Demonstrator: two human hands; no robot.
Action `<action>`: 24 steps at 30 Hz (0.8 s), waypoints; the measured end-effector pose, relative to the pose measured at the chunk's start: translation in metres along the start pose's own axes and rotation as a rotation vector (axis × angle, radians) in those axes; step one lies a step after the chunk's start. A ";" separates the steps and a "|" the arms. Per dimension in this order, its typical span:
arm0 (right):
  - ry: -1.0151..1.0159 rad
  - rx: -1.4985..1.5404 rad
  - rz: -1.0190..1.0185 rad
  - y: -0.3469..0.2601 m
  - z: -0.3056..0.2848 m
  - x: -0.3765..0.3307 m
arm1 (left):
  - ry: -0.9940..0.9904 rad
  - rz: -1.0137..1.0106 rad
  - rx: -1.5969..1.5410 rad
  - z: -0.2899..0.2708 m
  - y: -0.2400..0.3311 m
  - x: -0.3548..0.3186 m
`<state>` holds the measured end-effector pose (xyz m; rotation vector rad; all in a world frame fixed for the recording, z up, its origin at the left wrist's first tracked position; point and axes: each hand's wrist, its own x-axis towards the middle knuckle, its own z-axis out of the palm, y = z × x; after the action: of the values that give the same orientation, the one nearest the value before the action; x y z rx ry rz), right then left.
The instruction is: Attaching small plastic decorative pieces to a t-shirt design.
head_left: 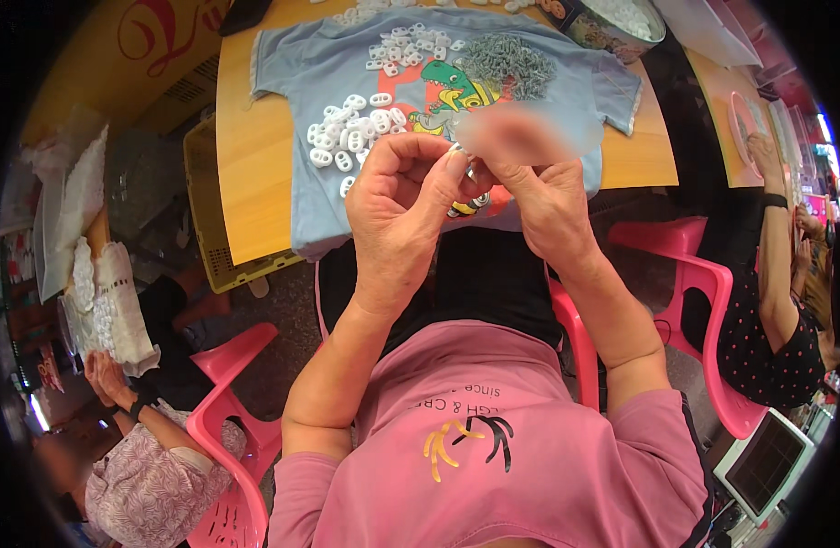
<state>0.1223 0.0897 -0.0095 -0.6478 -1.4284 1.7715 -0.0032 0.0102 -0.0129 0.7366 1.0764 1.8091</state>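
Note:
Both hands meet above the near part of a grey-blue T-shirt (319, 205) spread over the table. My left hand (394, 196) is closed in a pinch on a small white plastic piece (454, 148), of which only a sliver shows. My right hand (549, 205) is pinched close against it; a blurred patch covers part of its fingers, so what it holds cannot be made out. Just beyond my left hand lies a pile of white oval plastic pieces with two holes (354, 128). Farther off are smaller white pieces (406, 47) and a heap of small grey metal parts (511, 66).
A round tin (632, 53) with white pieces stands at the table's far right. A yellow crate (205, 201) sits by the left table edge. Pink chairs (242, 393) flank me. Other people work at the left and right, one person's hand (765, 155) at a pink basin.

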 end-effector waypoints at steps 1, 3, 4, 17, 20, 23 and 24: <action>-0.010 -0.019 0.010 0.000 0.000 0.000 | -0.004 0.005 0.000 -0.001 0.000 0.000; -0.008 -0.033 0.013 0.000 0.000 0.000 | -0.002 0.012 0.000 0.000 0.000 -0.001; -0.006 -0.047 0.017 0.000 0.001 0.000 | 0.001 0.020 0.001 0.000 0.000 -0.001; 0.014 0.076 -0.044 0.001 0.013 -0.003 | 0.053 0.105 0.121 0.002 -0.004 -0.006; 0.017 0.054 -0.081 0.011 0.012 -0.002 | 0.050 0.127 0.162 0.001 -0.007 -0.003; 0.034 0.033 -0.036 0.015 0.010 0.003 | 0.084 0.112 0.245 -0.004 -0.008 0.005; 0.026 -0.009 0.006 0.013 0.009 0.004 | 0.049 0.072 0.218 -0.005 -0.006 0.007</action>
<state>0.1099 0.0872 -0.0199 -0.6783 -1.4190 1.7557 -0.0081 0.0160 -0.0205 0.8732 1.3088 1.7966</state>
